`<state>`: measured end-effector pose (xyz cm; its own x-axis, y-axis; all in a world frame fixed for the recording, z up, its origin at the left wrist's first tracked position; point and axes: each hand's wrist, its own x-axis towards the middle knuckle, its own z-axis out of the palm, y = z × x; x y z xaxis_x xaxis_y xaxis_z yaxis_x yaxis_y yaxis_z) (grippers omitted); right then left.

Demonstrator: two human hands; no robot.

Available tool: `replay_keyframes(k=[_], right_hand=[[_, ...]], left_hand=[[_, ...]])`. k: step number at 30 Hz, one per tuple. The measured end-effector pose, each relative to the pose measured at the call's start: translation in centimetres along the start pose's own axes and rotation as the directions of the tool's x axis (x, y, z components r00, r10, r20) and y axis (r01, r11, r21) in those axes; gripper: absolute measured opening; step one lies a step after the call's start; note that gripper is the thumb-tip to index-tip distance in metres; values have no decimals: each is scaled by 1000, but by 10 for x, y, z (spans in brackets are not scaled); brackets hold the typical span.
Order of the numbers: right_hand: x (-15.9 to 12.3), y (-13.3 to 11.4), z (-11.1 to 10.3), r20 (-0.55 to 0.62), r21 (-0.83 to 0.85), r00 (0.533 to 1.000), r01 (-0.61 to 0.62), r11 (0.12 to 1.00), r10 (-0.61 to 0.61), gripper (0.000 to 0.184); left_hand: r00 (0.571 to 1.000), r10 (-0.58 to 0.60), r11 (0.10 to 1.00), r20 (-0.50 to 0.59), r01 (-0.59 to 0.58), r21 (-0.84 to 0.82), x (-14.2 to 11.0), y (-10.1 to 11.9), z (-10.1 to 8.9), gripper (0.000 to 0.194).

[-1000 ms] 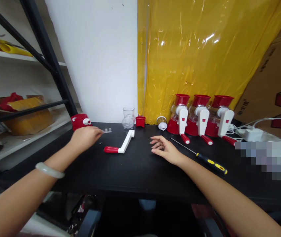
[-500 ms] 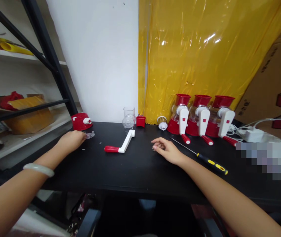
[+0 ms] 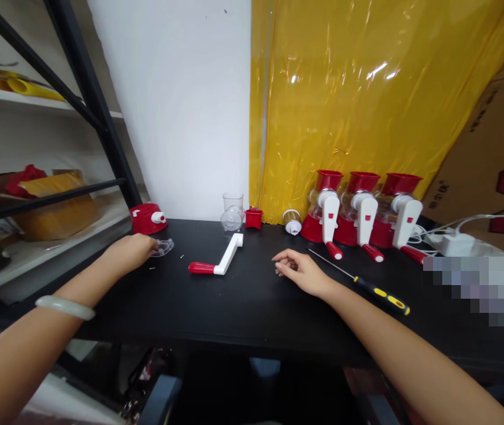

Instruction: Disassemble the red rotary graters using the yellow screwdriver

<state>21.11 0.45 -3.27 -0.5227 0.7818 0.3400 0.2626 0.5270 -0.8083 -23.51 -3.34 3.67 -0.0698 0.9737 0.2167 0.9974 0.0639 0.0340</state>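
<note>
My left hand (image 3: 135, 252) is closed on a clear, curved plastic piece (image 3: 163, 247), pinching its left end low over the black table. Just behind it stands a red grinder base (image 3: 146, 218) with a white knob. My right hand (image 3: 300, 270) rests on the table with fingers curled; a small shiny bit shows under the fingertips, too small to name. Between the hands lies a white crank handle (image 3: 228, 254) with a red grip (image 3: 201, 268). To the right of my right hand is a screwdriver (image 3: 380, 294) with a black and yellow handle.
At the back stand a clear grinder body (image 3: 232, 215), a red pusher (image 3: 254, 218) and a grater drum (image 3: 293, 222). Several assembled rotary graters (image 3: 329, 206) line the back right. White cables and an adapter (image 3: 455, 243) lie farther right. A black shelf frame (image 3: 96, 112) borders the left.
The clear piece in my left hand has been turned and lies flatter, with more of its curved edge showing. My right hand has barely moved. The view has shifted slightly.
</note>
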Motion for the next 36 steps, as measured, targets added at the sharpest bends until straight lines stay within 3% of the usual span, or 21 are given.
replay_keyframes(k=[2, 3, 8, 11, 13, 15, 19, 20, 22, 26, 29, 32, 36], right_hand=[[0, -1, -1, -5, -17, 1000, 8, 1000, -8, 27], [0, -3, -2, -9, -26, 1000, 15, 1000, -15, 27], [-1, -35, -22, -13, -173, 996, 80, 982, -84, 26], [-14, -64, -49, 70, -397, 997, 42, 917, -16, 35], [-33, -74, -71, 65, -613, 994, -30, 789, 88, 42], [-59, -72, -92, -33, -787, 982, -142, 601, 188, 40], [-115, -35, -119, -220, -949, 952, -259, 178, 214, 31], [-126, -24, -121, -241, -958, 946, -268, 103, 217, 30], [-142, -7, -120, -238, -966, 948, -253, 45, 213, 25], [-152, 6, -114, -213, -974, 966, -221, 44, 149, 18], [-154, -2, -115, -167, -979, 983, -175, 108, 77, 17], [-153, -21, -121, -112, -961, 993, -99, 258, -37, 19], [-127, -58, -126, -172, -852, 969, -56, 521, -177, 33]], left_hand=[[996, 78, 990, 30, -81, 111, -1, 18, -7, 16], [996, 86, 993, 19, -88, 80, -2, 30, -9, 22], [984, 178, 950, 4, -171, -261, -6, 115, -4, 48], [973, 229, 968, 19, -225, -113, -1, 160, 5, 59], [975, 214, 977, 52, -214, -1, 4, 178, 10, 58], [982, 166, 984, 95, -171, 50, 9, 188, 14, 50], [984, 128, 990, 127, -134, 40, 13, 189, 20, 34], [984, 133, 990, 118, -138, 29, 13, 188, 20, 32], [981, 169, 986, 92, -169, -8, 11, 185, 20, 30], [955, 292, 939, -45, -295, -179, 8, 181, 10, 30], [925, 334, 843, -183, -380, -381, 10, 176, -2, 28], [917, 327, 645, -229, -394, -655, 20, 171, -13, 32], [969, 218, 330, -116, -185, -926, 36, 177, -20, 39]])
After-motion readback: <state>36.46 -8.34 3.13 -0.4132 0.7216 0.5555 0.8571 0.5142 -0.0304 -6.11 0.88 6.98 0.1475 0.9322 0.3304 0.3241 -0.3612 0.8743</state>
